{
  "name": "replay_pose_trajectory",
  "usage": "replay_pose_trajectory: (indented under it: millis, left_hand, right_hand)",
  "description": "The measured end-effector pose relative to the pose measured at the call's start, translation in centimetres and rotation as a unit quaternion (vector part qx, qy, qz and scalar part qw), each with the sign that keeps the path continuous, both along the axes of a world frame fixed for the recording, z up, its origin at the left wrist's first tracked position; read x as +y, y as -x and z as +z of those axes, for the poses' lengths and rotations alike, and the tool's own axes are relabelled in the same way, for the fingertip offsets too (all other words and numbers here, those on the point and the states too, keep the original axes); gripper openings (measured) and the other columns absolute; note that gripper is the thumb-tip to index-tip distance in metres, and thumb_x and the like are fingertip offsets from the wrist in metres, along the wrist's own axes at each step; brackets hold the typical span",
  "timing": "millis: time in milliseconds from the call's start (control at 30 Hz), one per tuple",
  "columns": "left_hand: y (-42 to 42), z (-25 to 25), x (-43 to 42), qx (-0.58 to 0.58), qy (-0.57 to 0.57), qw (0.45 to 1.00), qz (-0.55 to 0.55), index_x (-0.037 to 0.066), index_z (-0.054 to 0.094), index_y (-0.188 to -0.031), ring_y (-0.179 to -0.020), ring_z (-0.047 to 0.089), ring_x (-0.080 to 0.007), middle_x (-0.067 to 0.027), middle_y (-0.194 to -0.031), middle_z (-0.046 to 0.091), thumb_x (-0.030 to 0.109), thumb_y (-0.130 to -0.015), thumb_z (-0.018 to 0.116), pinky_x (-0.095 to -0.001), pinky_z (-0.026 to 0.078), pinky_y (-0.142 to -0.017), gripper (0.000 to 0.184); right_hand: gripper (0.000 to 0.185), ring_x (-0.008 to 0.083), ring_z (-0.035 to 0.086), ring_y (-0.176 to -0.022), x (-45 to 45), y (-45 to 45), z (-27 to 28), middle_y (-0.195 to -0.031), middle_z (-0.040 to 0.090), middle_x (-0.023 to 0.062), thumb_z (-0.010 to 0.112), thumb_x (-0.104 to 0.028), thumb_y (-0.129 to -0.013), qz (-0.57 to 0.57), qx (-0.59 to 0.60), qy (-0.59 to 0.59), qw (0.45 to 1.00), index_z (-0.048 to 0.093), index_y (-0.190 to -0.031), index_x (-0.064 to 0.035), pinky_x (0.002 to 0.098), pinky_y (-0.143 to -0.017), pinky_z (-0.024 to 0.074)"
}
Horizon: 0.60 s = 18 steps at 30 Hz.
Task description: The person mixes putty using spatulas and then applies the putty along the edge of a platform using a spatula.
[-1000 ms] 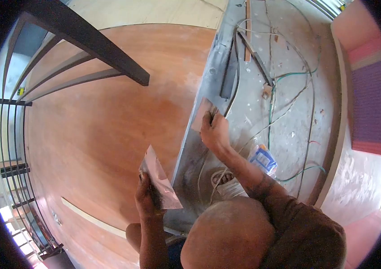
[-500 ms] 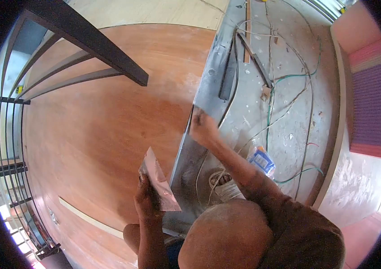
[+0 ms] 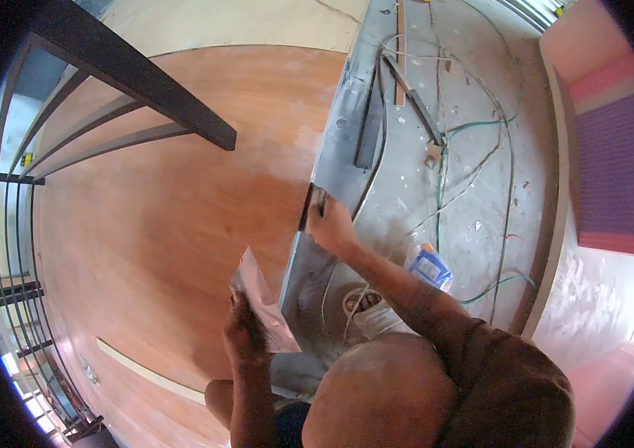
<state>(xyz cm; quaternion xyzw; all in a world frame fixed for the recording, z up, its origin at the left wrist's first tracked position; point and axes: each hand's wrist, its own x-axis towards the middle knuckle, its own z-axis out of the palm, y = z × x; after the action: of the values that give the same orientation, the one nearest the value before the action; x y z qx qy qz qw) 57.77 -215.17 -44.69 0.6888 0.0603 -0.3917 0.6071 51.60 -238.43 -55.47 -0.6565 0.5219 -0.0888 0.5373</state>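
My left hand (image 3: 246,332) is closed around a thin pinkish sheet (image 3: 266,310) with a jagged, pointed top, held above the brown wooden panel (image 3: 205,201). My right hand (image 3: 332,224) is closed at the panel's right edge. In its fingers is a small flat dark piece (image 3: 307,207), lying along the edge between the panel and the grey strip (image 3: 317,261); its exact kind is unclear. My fingers partly cover it.
Black metal bars (image 3: 138,78) stand over the panel at upper left. Cables (image 3: 507,187), a dark metal length (image 3: 417,104) and a blue-and-white plastic packet (image 3: 430,267) lie on the grey floor at right. A pale wooden strip (image 3: 149,367) lies at lower left.
My right hand has moved slightly down and left along the panel edge, and the dark piece now shows more clearly. My left hand still holds the sheet. The view has shifted slightly.
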Motion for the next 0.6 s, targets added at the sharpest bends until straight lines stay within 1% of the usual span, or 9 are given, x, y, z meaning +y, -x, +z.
replay_pose_trajectory:
  millis: [67, 100, 167, 267, 400, 433, 500, 567, 600]
  left_hand:
    - [-0.2, 0.6, 0.0, 0.037, 0.030, 0.999, 0.015, 0.005, 0.045, -0.139, -0.102, 0.059, -0.0224, -0.0091, -0.118, 0.058, 0.037, -0.104, 0.044, -0.0345, 0.049, -0.086, 0.048]
    - [-0.1, 0.9, 0.0, 0.074, 0.063, 0.995, 0.029, 0.005, 0.045, -0.140, -0.103, 0.058, -0.0220, -0.0091, -0.118, 0.057, 0.037, -0.104, 0.043, -0.0343, 0.048, -0.088, 0.048]
    - [-0.2, 1.2, -0.2, 0.070, 0.045, 0.996, 0.034, 0.004, 0.045, -0.140, -0.104, 0.057, -0.0218, -0.0091, -0.118, 0.057, 0.037, -0.104, 0.043, -0.0344, 0.048, -0.089, 0.048]
    - [-0.7, 1.0, 0.2, 0.065, 0.022, 0.997, 0.027, 0.004, 0.045, -0.140, -0.104, 0.056, -0.0217, -0.0091, -0.118, 0.057, 0.038, -0.105, 0.042, -0.0347, 0.047, -0.090, 0.049]
    - [-0.4, 0.5, 0.4, 0.067, 0.046, 0.997, 0.008, 0.005, 0.045, -0.140, -0.102, 0.057, -0.0216, -0.0089, -0.117, 0.056, 0.040, -0.104, 0.042, -0.0358, 0.048, -0.089, 0.050]
    - [-0.3, 0.6, 0.0, 0.066, 0.046, 0.997, 0.006, 0.005, 0.045, -0.140, -0.102, 0.057, -0.0216, -0.0089, -0.117, 0.056, 0.040, -0.104, 0.042, -0.0358, 0.048, -0.089, 0.050]
    - [-0.1, 0.7, -0.9, 0.020, -0.052, 0.998, 0.012, 0.006, 0.045, -0.139, -0.100, 0.058, -0.0215, -0.0089, -0.115, 0.056, 0.041, -0.104, 0.042, -0.0361, 0.049, -0.086, 0.050]
    - [-0.1, 0.7, -0.2, 0.001, -0.035, 0.999, -0.016, 0.006, 0.045, -0.139, -0.100, 0.058, -0.0221, -0.0092, -0.115, 0.057, 0.040, -0.104, 0.043, -0.0361, 0.050, -0.085, 0.049]
    - [0.0, 0.8, -0.2, -0.020, -0.013, 0.999, -0.046, 0.006, 0.044, -0.139, -0.099, 0.059, -0.0226, -0.0095, -0.114, 0.057, 0.039, -0.104, 0.043, -0.0361, 0.051, -0.083, 0.048]
  right_hand:
    - [0.031, 0.0473, 0.066, -0.088, 1.5, 0.7, 3.0, -0.090, 0.065, 0.0316, 0.050, -0.015, -0.094, -0.016, -0.081, 0.046, 0.996, 0.054, -0.115, 0.0061, 0.0516, -0.080, 0.0507]
    - [0.031, 0.0473, 0.066, -0.088, 1.4, 0.4, 1.6, -0.090, 0.065, 0.0316, 0.050, -0.015, -0.094, -0.012, -0.080, 0.046, 0.996, 0.054, -0.115, 0.0061, 0.0516, -0.080, 0.0507]
    - [0.034, 0.0526, 0.060, -0.091, 0.8, -0.6, -0.7, -0.098, 0.062, 0.0352, 0.050, -0.009, -0.091, -0.025, -0.125, 0.179, 0.976, 0.051, -0.120, 0.0074, 0.0554, -0.082, 0.0486]
    - [0.036, 0.0525, 0.059, -0.094, 1.5, 0.8, 0.1, -0.100, 0.060, 0.0365, 0.049, -0.009, -0.091, -0.006, -0.112, 0.110, 0.988, 0.049, -0.122, 0.0099, 0.0554, -0.083, 0.0476]
    - [0.042, 0.0528, 0.058, -0.096, 0.2, -0.1, -1.0, -0.098, 0.060, 0.0356, 0.047, -0.009, -0.092, 0.025, -0.080, 0.137, 0.987, 0.044, -0.127, 0.0135, 0.0555, -0.083, 0.0472]
    - [0.046, 0.0523, 0.058, -0.097, -0.1, 0.2, -0.9, -0.100, 0.060, 0.0356, 0.048, -0.009, -0.092, 0.032, -0.070, 0.109, 0.991, 0.042, -0.131, 0.0135, 0.0554, -0.085, 0.0471]
    - [0.050, 0.0519, 0.058, -0.099, 0.4, 0.2, -1.1, -0.102, 0.060, 0.0356, 0.048, -0.010, -0.092, 0.034, -0.064, 0.075, 0.995, 0.039, -0.135, 0.0136, 0.0552, -0.086, 0.0470]
    - [0.050, 0.0521, 0.057, -0.100, 1.5, 0.7, -2.0, -0.107, 0.059, 0.0357, 0.049, -0.010, -0.092, 0.016, -0.124, 0.181, 0.976, 0.039, -0.136, 0.0113, 0.0546, -0.089, 0.0467]
    - [0.050, 0.0521, 0.057, -0.100, 1.5, 0.5, -2.5, -0.107, 0.059, 0.0357, 0.049, -0.010, -0.092, 0.019, -0.123, 0.182, 0.975, 0.039, -0.136, 0.0113, 0.0546, -0.089, 0.0467]
